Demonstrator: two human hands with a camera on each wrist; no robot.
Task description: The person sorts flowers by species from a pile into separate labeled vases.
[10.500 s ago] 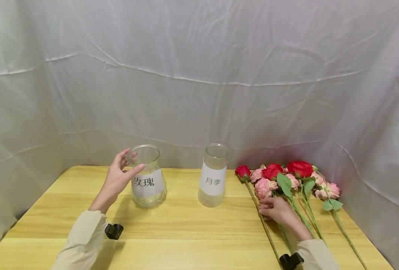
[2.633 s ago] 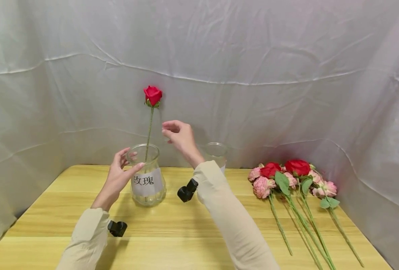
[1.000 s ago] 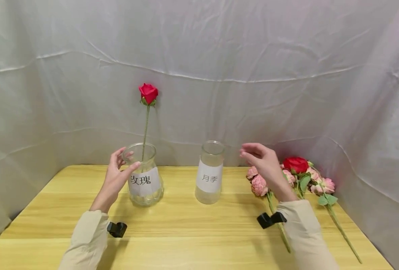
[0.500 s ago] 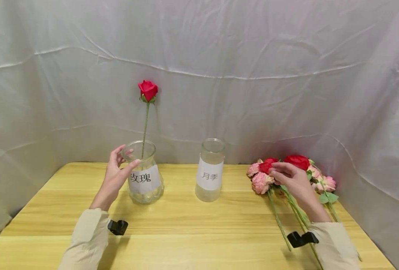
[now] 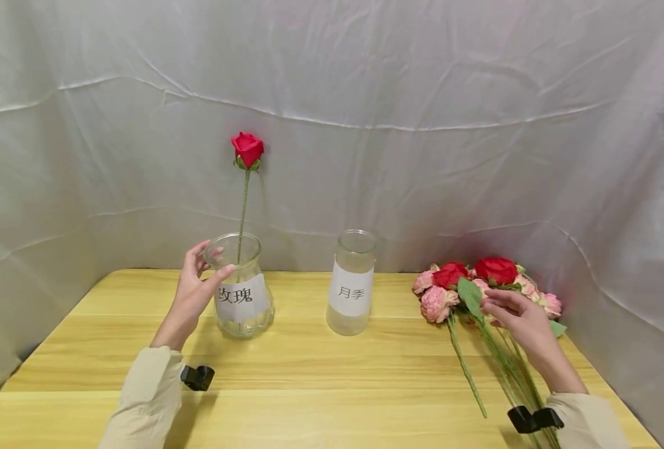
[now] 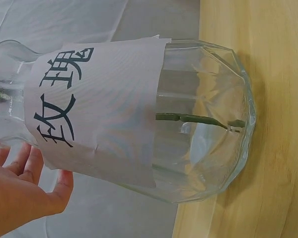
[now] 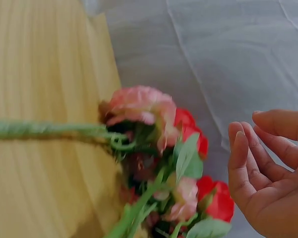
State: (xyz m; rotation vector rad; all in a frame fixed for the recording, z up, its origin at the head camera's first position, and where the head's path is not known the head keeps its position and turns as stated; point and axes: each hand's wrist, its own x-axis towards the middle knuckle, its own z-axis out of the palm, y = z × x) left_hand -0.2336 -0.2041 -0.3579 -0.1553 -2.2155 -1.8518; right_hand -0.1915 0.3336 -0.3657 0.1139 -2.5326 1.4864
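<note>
Right hand has slid over toward the worktop's right edge since half a second ago. It was by the left one of the two lying red roses, and its fingertips are now next to a green leaf. Left hand hasn't budged: it's wrapped round the neck of the wide glass vase, near the worktop's far left corner, with one upright red rose standing in it.

Right hand's holding nothing afaict, fingers loosely bent, small gap to the thumb. Can't tell if it's touching that leaf, though the wrist view looks like they're apart.

What matters imo: the right hand is way closer to the bunch than the left. The right-hand lying red rose is just beyond its fingertips, toward the far edge, next to the pink ruffled blossoms. Stems run down to the near edge, angling right, partly under that hand. Slim cylinder vase sits between, nobody touching it.
</note>
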